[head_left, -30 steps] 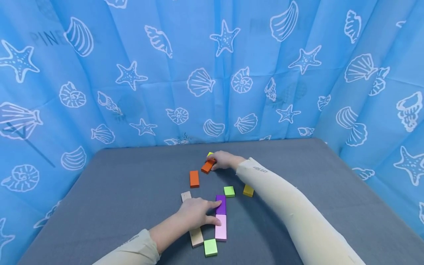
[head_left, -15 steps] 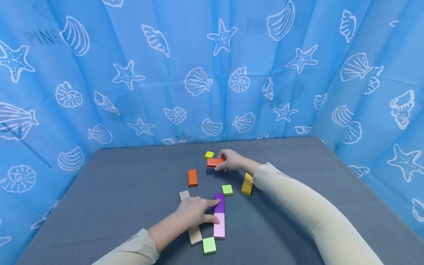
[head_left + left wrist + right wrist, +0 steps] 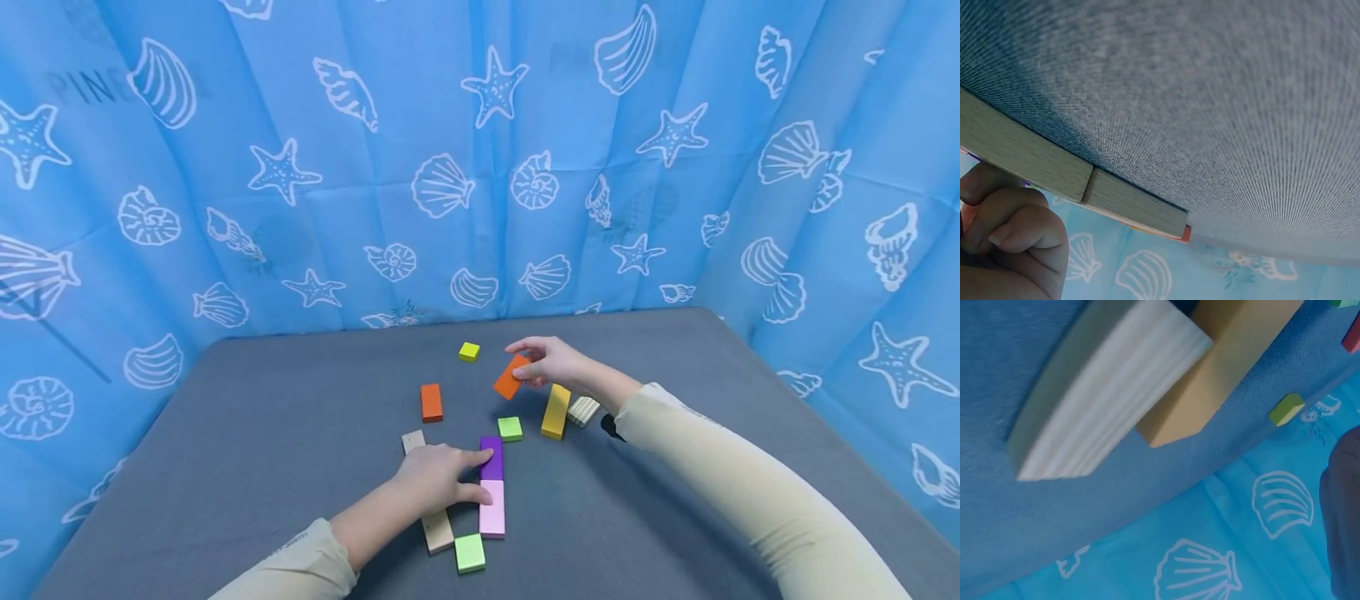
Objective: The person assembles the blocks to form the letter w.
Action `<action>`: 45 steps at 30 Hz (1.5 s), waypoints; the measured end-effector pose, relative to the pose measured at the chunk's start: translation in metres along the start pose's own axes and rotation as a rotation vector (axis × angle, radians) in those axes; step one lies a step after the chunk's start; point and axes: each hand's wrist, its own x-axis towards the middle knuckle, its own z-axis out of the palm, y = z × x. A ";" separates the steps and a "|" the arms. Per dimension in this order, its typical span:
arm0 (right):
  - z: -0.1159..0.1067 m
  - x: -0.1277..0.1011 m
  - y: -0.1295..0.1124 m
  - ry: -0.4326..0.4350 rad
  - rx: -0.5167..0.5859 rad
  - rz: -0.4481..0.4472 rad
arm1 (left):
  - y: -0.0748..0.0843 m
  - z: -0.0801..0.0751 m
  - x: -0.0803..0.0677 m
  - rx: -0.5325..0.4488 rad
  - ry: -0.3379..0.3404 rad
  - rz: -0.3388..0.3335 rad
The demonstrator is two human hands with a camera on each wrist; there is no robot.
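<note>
My right hand (image 3: 555,364) holds an orange block (image 3: 510,377) between thumb and fingers, tilted above the table. My left hand (image 3: 431,482) lies over the row of natural-wood blocks (image 3: 438,531). Its straight index finger touches the purple block (image 3: 491,458) and its thumb touches the pink block (image 3: 492,512). In the left wrist view the other fingers (image 3: 1029,231) are curled beside the wood row (image 3: 1029,150). A lime-green block (image 3: 470,554) sits at the near end, and another lime-green block (image 3: 510,429) stands just beyond the purple one.
A second orange block (image 3: 431,403) lies left of centre. Farther back is a small yellow block (image 3: 469,352). A mustard-yellow block (image 3: 555,411) and a ridged whitish block (image 3: 582,410) lie below the right forearm. A blue shell-print curtain (image 3: 442,187) surrounds the grey table (image 3: 300,392).
The right hand has carried the orange block away from the small yellow block, rightward and up, turning it. The mustard and ridged blocks have come into view. The left hand keeps its place.
</note>
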 end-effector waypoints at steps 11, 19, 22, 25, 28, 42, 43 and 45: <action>0.005 -0.027 0.017 -0.082 0.024 0.040 | -0.004 0.000 -0.001 -0.018 0.000 0.006; 0.022 -0.042 0.027 -0.125 -0.097 0.064 | -0.005 0.000 -0.001 -0.034 -0.020 0.001; 0.028 -0.046 0.031 -0.130 -0.137 0.043 | -0.006 0.000 -0.001 -0.043 -0.024 -0.005; 0.033 -0.050 0.034 -0.115 -0.196 0.006 | -0.006 0.000 -0.001 -0.045 -0.023 -0.006; 0.036 -0.055 0.037 -0.090 -0.318 -0.072 | -0.006 0.000 0.000 -0.043 -0.021 -0.003; 0.034 -0.073 0.048 -0.091 -0.409 -0.155 | -0.003 0.001 0.003 -0.035 -0.028 -0.010; 0.034 -0.072 0.048 -0.082 -0.413 -0.141 | -0.003 0.001 0.003 -0.034 -0.026 -0.009; 0.034 -0.071 0.048 -0.058 -0.419 -0.106 | -0.002 0.001 0.003 -0.033 -0.022 -0.004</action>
